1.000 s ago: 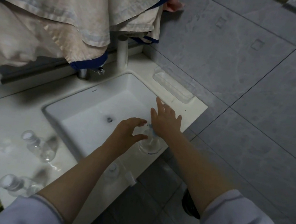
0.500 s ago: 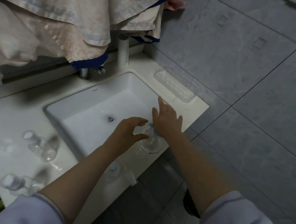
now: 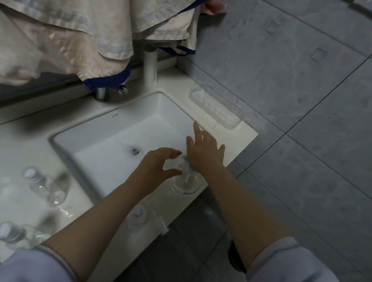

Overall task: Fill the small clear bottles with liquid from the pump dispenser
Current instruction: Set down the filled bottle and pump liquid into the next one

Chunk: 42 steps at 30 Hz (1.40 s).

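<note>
Little changed over the last second: both hands held at the same spot on the counter's near edge, right index lifted a touch higher and fingers spread wider than a moment ago. Probably a pump stroke just let up, or another about to start; filling of this bottle judged under way, not finished.

Left hand point(image 3: 157, 164) curled in a loose C, thumb and fingertips apart, wrapped round something clear at the pump spout. Likely a small bottle point(image 3: 175, 163) held under the nozzle, though glare and blur leave that uncertain; cannot tell whether the fingers actually clamp it. Right hand point(image 3: 204, 149) flat and splayed, palm down over the dispenser point(image 3: 184, 183) head, index raised, nothing gripped. Blue part of the pump peeking out below the palm. Dispenser body clear, round, standing at the counter point(image 3: 240, 137) edge directly under both hands, blue lettering low on its side.

Nearer than the left grip, beside the forearm, one capped bottle point(image 3: 138, 215) upright close to the counter's front edge. Farther left of the grip, well apart, two more bottles: one point(image 3: 43, 184) just past the sink point(image 3: 115, 129) corner, one point(image 3: 11, 232) near the sleeve. Fill levels not readable. Beyond the right hand, a clear tray point(image 3: 214, 108) against the wall; farther left, a tap point(image 3: 101, 93) under hanging cloth point(image 3: 54, 17).
</note>
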Available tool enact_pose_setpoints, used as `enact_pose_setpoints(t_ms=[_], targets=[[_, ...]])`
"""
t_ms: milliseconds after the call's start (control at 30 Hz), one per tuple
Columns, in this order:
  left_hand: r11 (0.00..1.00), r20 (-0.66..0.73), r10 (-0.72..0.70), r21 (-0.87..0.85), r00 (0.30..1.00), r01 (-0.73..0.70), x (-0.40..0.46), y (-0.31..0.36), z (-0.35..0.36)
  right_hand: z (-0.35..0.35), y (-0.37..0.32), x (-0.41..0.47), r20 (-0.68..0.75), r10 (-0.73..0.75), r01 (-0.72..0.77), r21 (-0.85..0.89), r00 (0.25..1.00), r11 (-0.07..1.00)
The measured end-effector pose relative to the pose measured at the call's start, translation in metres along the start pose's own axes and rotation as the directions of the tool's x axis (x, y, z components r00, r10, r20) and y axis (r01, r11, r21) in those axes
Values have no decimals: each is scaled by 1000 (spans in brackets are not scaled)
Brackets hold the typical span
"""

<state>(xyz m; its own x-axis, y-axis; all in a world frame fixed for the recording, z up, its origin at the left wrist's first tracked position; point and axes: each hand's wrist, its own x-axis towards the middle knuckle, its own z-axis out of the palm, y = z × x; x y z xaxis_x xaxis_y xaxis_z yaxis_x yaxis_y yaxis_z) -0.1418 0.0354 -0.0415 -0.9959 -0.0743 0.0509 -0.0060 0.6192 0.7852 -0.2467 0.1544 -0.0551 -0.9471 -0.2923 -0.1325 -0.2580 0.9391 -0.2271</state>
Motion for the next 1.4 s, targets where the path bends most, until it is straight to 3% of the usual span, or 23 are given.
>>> enact_pose_setpoints(t_ms=[233, 567, 800, 1000, 1267, 1400], targets=[[998, 17, -25, -56, 1000, 26, 0, 1, -3, -11, 0, 4, -106, -61, 56, -56, 993, 997], [999, -11, 8, -39, 1000, -9, -4, 1, -1, 8, 3, 4, -45, -9, 9, 1, 999, 1000], [993, 27, -36, -108, 999, 38, 1, -1, -6, -7, 2, 8, -181, -66, 59, -48, 981, 997], [993, 68, -72, -86, 995, 78, -3, 1, -5, 10, 3, 4, -71, -2, 3, 15, 997, 1000], [995, 101, -64, 85, 993, 55, 2, 15, -10, 0, 0, 3, -296, -123, 79, -156, 947, 985], [997, 128, -56, -48, 990, 63, 0, 15, -10, 7, 2, 4, -254, -79, 59, -86, 964, 995]])
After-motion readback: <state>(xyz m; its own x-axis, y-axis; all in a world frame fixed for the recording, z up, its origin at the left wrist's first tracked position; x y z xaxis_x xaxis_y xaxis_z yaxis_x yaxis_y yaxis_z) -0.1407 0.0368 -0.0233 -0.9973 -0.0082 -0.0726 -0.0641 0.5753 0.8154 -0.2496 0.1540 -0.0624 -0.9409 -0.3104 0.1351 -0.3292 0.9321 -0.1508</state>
